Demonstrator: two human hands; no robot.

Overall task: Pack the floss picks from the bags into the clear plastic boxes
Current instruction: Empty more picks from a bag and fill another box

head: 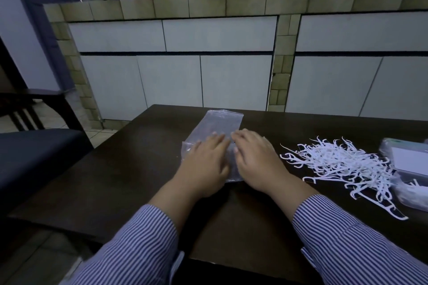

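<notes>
An empty clear plastic bag [220, 124] lies flat on the dark table [129, 169], stretching away from me. My left hand [203, 164] and my right hand [257, 159] both press on its near half, palms down, fingers straight, side by side. To the right, a loose heap of white floss picks [342, 166] is spread on the table, apart from both hands. At the right edge stands a clear plastic box [407, 157], with another clear bag [410, 194] holding some picks just in front of it.
The table's left edge runs diagonally, with a dark seat [34, 157] beside it and a dark chair [27, 104] further back. A tiled counter with pale cabinet doors [208, 58] stands behind the table.
</notes>
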